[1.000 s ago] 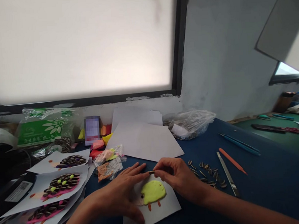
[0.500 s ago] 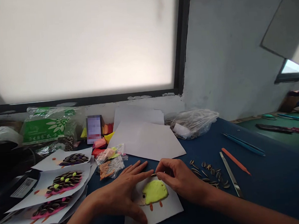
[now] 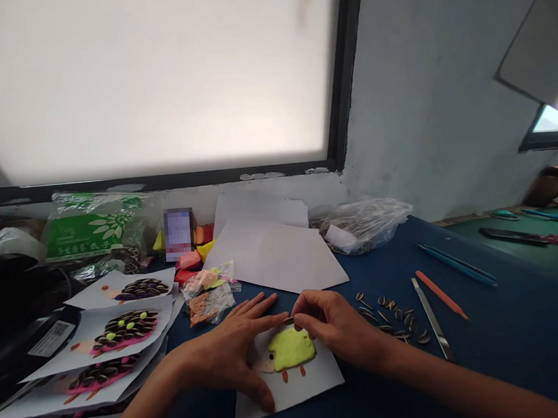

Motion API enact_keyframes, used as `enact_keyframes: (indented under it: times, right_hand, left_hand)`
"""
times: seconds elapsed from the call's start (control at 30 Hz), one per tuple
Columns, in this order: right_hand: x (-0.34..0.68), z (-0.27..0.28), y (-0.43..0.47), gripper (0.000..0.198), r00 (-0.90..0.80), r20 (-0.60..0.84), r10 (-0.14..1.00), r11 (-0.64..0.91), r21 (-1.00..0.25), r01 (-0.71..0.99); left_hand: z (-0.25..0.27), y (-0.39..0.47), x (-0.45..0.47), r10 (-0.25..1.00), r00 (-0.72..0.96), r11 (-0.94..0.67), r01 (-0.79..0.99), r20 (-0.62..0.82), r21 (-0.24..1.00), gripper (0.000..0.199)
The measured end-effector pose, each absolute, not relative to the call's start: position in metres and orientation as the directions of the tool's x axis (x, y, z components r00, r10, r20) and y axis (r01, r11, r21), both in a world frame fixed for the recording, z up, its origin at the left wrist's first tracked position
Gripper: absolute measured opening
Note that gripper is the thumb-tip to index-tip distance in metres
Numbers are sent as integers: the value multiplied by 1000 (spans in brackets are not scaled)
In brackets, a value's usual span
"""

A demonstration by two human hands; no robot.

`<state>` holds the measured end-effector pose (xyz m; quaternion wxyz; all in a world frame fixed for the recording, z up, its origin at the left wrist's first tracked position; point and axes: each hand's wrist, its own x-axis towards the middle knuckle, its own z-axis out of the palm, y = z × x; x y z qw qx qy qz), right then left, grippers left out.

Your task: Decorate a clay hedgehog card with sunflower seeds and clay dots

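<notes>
You seem to be positioning a slim dark seed, pinched in your right hand just beyond the flat lime-yellow clay shape's far edge, left hand splayed over white paper, so the next move calls for fine fingertip aim.

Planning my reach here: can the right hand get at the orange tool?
Probably yes: the orange tool lies uncovered, though the right hand pinches a seed, and loose seeds and a silver tool lie between.

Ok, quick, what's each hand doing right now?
Left hand: open, spread partly over the white sheet, gripping nothing visible.
Right hand: closed, pinching a dark seed by the yellow clay.
</notes>
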<state>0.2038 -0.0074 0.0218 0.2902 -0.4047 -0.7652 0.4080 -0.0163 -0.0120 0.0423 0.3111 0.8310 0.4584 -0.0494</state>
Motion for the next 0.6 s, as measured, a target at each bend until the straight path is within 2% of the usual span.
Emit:
enact_keyframes:
  times: [0.27, 0.6]
  right_hand:
    - [198, 24, -10, 16, -546, 116, 829, 349, -871, 345]
    - [185, 22, -9, 12, -545, 201, 814, 498, -723, 478]
  left_hand:
    - [37, -10, -19, 731, 604, -414, 763, -318, 496, 108]
    - [35, -11, -21, 719, 628, -428, 738, -298, 522, 103]
